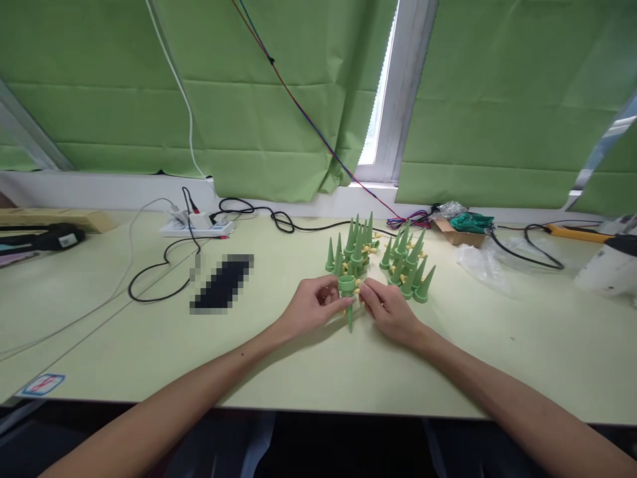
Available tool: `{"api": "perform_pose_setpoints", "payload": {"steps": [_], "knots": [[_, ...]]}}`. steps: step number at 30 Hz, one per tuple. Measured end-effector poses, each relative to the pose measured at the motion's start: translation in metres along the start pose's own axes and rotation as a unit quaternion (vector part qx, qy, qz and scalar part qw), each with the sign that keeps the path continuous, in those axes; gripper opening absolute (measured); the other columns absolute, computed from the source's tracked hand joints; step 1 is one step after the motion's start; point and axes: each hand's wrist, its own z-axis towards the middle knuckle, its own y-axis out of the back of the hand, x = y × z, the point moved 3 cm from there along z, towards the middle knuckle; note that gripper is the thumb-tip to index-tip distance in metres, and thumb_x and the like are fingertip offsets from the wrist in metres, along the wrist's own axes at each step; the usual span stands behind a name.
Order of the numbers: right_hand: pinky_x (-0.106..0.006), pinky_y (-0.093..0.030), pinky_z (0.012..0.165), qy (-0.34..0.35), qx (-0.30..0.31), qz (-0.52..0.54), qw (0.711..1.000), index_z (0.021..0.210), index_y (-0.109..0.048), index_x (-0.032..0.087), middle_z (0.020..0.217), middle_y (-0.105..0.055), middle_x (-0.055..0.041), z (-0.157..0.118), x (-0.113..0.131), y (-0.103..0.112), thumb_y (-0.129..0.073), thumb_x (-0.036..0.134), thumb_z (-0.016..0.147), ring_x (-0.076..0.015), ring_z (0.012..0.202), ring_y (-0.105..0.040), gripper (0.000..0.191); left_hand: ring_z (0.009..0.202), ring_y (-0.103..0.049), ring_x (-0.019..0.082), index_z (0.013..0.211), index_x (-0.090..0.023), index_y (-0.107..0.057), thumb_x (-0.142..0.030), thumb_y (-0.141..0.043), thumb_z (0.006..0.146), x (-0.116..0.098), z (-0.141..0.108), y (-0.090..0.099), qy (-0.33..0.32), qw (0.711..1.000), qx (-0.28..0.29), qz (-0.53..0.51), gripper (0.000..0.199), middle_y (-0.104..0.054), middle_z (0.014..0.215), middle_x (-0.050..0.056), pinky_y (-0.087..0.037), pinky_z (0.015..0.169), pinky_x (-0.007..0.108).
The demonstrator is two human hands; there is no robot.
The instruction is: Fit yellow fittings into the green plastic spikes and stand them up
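A green plant watering spike [347,287] is held over the table with its open round end up and its point down. My left hand [314,304] grips its body from the left, thumb across the front. Close against its right side, my right hand [389,309] pinches a small yellow valve [359,284], mostly hidden by the fingertips. Just beyond my hands stand two clusters of similar spikes, one on the left [357,249] and one on the right [407,265], points up, with yellow valves among them.
A pixelated dark object [223,282] lies to the left. Behind it is a white power strip [199,228] with black cables. At the back right are a small cardboard box [458,234] with green plastic and a clear plastic bag [482,267]. The table's front edge [348,411] runs below my forearms.
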Motion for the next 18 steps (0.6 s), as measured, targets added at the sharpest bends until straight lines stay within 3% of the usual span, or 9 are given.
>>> {"api": "perform_pose_setpoints", "payload": {"steps": [12,18], "knots": [[-0.027,-0.032,0.054,0.0,0.008,0.003,1.0,0.07,-0.042,0.022,0.054,-0.044,0.0042,-0.0019,0.0013,-0.0001,-0.033,0.037,0.104,-0.0123,0.049,-0.039,0.038,0.056,-0.043,0.009,0.081,-0.016,-0.058,-0.038,-0.069,0.082,-0.006,-0.0012,0.0014,-0.016,1.0,0.002,-0.009,0.024,-0.049,0.061,-0.005,-0.035,0.053,0.022],[-0.027,-0.034,0.052,-0.017,0.022,0.024,0.999,0.06,-0.038,0.022,0.049,-0.042,0.0038,-0.0029,0.0056,-0.0003,-0.031,0.037,0.105,-0.0113,0.045,-0.039,0.047,0.055,-0.04,0.008,0.084,-0.016,-0.06,-0.034,-0.067,0.085,-0.0047,-0.0033,-0.0003,-0.081,0.996,-0.005,0.042,0.019,-0.047,0.06,-0.006,-0.035,0.053,0.02]]}}
